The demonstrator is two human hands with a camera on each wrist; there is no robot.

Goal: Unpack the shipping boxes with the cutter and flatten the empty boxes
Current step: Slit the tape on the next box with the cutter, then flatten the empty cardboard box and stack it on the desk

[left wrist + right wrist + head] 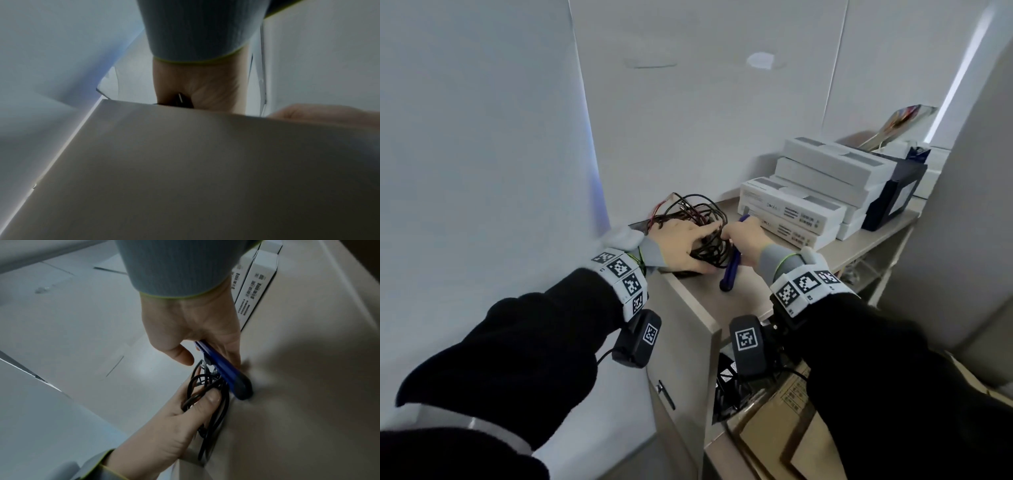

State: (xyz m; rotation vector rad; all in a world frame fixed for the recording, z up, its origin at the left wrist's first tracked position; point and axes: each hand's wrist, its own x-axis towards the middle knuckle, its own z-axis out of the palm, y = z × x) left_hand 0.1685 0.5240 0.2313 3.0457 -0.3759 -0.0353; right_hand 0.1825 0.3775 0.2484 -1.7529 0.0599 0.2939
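My left hand grips a tangled bundle of black cables lying on the beige cabinet top. In the right wrist view, the left hand has its thumb and fingers curled round the cables. Right beside it, my right hand holds a blue cutter, whose dark end points toward me and touches the cabinet top. The right hand wraps the cutter; no blade shows. In the left wrist view, only the palm of the left hand shows above the cabinet edge.
A stack of white product boxes and a dark blue box stand on the cabinet top at the right. White walls close in on the left and behind. Brown cardboard boxes sit low by the cabinet side.
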